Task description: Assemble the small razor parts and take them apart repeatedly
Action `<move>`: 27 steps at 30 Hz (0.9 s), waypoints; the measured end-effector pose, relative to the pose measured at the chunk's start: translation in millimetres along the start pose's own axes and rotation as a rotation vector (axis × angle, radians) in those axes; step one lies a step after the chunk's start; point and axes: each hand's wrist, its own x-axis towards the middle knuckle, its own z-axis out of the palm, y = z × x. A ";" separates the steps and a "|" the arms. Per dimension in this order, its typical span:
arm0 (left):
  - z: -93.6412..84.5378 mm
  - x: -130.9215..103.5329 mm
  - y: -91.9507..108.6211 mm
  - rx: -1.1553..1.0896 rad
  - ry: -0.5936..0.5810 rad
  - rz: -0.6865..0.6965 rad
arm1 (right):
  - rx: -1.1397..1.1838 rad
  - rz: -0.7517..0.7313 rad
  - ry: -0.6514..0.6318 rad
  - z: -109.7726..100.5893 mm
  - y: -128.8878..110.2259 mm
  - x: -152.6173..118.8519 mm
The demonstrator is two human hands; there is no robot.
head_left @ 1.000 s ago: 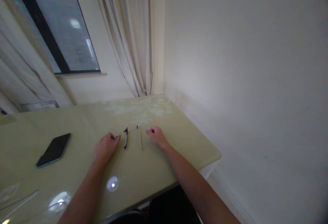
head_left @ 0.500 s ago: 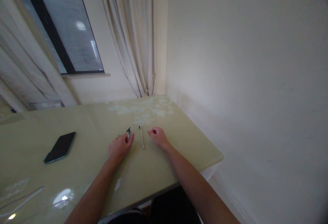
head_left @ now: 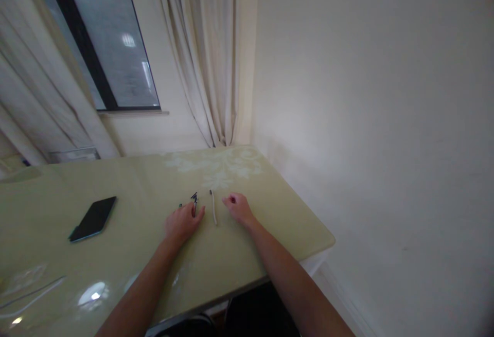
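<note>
Small dark tool (head_left: 194,199) lying lengthwise away, tip beyond left hand (head_left: 182,223), loosely curled over it; right hand (head_left: 238,208) loosely curled, beside white stick (head_left: 213,207).

Both bare forearms extend forward, the left hand (head_left: 182,222) lying palm-down with fingers (head_left: 196,211) loosely curled, the right hand (head_left: 238,208) resting knuckles-up, fingers tucked.

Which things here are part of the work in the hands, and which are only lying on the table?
In the work:
left hand on small dark tool
white stick
right hand beside it

Lying about:
phone
clear wrapper
</note>
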 end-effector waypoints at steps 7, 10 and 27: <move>0.3 0.2 -0.4 0.023 -0.067 -0.069 | 0.029 0.009 0.008 -0.1 0.3 -1.7; -1.4 -0.5 0.9 0.026 -0.073 -0.088 | 0.021 0.005 0.003 -0.5 1.0 -2.1; -3.1 -3.1 6.0 -0.021 0.100 0.008 | -0.029 -0.059 0.000 -4.9 -6.4 -7.6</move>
